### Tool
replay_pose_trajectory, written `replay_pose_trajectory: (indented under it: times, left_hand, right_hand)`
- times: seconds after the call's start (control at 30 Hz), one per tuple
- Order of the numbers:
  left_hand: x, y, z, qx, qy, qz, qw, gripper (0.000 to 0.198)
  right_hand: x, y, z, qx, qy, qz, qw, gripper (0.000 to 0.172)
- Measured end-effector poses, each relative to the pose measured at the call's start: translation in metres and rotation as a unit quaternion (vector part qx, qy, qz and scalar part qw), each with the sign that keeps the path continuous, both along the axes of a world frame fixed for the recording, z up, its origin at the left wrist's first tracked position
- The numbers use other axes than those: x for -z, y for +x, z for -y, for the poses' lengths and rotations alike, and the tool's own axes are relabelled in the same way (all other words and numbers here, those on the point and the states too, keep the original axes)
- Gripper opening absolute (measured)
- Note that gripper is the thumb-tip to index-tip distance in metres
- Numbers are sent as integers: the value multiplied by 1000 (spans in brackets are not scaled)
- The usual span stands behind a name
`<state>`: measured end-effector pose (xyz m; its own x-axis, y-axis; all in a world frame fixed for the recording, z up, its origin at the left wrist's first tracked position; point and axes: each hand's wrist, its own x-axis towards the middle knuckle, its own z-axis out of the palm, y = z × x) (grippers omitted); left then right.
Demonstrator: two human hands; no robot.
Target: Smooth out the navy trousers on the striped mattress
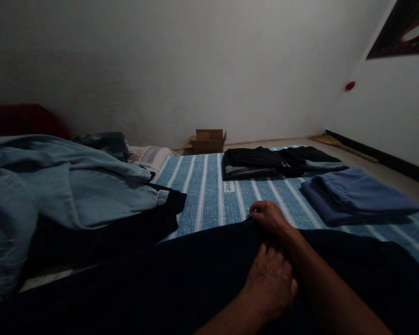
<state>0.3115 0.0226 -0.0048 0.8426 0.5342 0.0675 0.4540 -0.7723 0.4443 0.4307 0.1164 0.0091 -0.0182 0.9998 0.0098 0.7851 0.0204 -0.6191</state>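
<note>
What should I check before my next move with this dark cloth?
1. Right hand at the dark cloth's far edge: ok.
2. Left hand on the cloth, nearer you: ok.
3. Firm grip with both hands: cannot tell, too dark.
4. Dark cloth folded small: not ok, it spreads wide.
5. Blue clothing folded, apart from both hands: ok.
6. Pale blue clothing neatly folded: not ok, lying loose.

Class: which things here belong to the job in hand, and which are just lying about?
Job in hand:
- dark cloth, with left hand and right hand on it
- likely folded blue cloth, black folded clothes, pale-blue garment

Probably lying about:
- cardboard box
- tan strip, right background
</note>
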Motion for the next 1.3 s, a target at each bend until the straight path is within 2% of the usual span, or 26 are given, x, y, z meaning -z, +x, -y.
replay_pose_trajectory:
  times: [0.23, 0.43, 0.7, 0.83, 1.0, 1.3]
  left_hand:
    - [4, -1, 3, -20, -12, -5, 1000, 53]
    - [2, -2, 3, -21, -3, 10, 1000, 52]
    - [-4, -1, 2, -8, -9, 1, 1000, 54]
    - [-7, -1, 1, 1, -3, -12, 1000, 55]
    - [-7, -1, 1, 3, 24, -12, 1000, 56]
    - [-5, -1, 1, 6, 42, -6, 999, 55]
  right_hand:
    - [-8, 20, 4, -98, -43, -144, 984, 32]
    - [-11, 32, 7, -183, -78, -174, 964, 40]
    - [-14, 24, 8, -200, -68, -78, 974, 43]
    - [-17, 15, 8, -185, -50, 23, 981, 36]
    - [-21, 8, 11, -183, -33, 113, 976, 28]
    - [-23, 6, 14, -169, -12, 155, 973, 16]
